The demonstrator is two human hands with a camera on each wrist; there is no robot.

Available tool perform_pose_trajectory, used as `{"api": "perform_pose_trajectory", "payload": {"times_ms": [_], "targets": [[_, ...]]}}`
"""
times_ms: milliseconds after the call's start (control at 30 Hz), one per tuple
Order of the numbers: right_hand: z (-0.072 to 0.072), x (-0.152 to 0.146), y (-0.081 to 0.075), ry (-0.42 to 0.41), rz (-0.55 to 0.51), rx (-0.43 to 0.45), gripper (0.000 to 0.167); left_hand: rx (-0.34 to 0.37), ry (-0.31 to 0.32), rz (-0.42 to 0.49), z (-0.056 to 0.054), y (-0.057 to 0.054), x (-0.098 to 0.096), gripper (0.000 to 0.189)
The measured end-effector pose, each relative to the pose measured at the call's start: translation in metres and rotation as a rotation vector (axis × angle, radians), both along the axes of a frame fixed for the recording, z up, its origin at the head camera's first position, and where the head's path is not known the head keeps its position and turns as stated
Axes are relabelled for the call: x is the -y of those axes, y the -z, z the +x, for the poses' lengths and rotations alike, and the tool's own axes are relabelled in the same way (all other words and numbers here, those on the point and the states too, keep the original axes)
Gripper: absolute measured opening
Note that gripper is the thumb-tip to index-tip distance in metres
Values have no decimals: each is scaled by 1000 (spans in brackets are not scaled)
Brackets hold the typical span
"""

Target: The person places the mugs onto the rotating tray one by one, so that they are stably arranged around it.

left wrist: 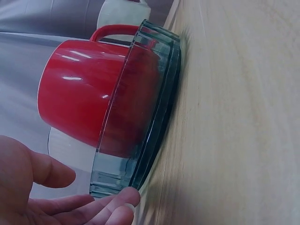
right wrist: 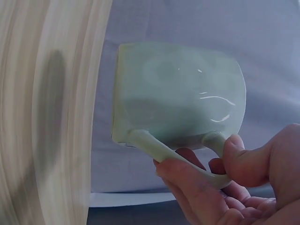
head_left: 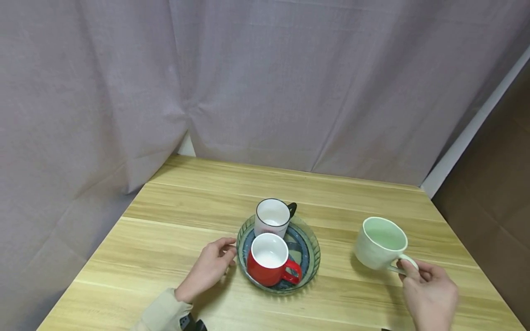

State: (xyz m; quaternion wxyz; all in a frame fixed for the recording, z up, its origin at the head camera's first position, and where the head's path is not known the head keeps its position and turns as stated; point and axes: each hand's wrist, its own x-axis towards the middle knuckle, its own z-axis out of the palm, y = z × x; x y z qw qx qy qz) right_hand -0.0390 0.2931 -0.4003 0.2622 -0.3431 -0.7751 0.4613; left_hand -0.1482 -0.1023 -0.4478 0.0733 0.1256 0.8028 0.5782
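Note:
My right hand (head_left: 430, 289) grips the handle of a pale green mug (head_left: 374, 246), thumb on top and fingers curled through and beneath it. The mug is held above the table, its shadow apart from it in the right wrist view. A round ribbed glass dish (head_left: 315, 257) with a dark blue base holds two mugs. The red mug (head_left: 265, 271), white inside, sits in the front of the dish; the white mug (head_left: 271, 216) with black rim and handle stands behind it. My left hand (head_left: 211, 262) is at the dish's left side, fingers loosely extended, fingertips right at the glass (left wrist: 115, 183).
The light wood table (head_left: 198, 197) runs back to a grey curtain (head_left: 265, 92). A brown panel (head_left: 492, 193) rises along the right side. A beige sleeve (head_left: 165, 310) and a black wrist strap (head_left: 191, 322) are on the left arm.

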Motion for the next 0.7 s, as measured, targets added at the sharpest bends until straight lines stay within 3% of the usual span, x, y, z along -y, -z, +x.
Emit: {"api": "perform_pose_trajectory", "payload": {"times_ms": [700], "targets": [[-7,25,-6,-50,4,-22,28,11,35,-14,-1,0,3,37]]}}
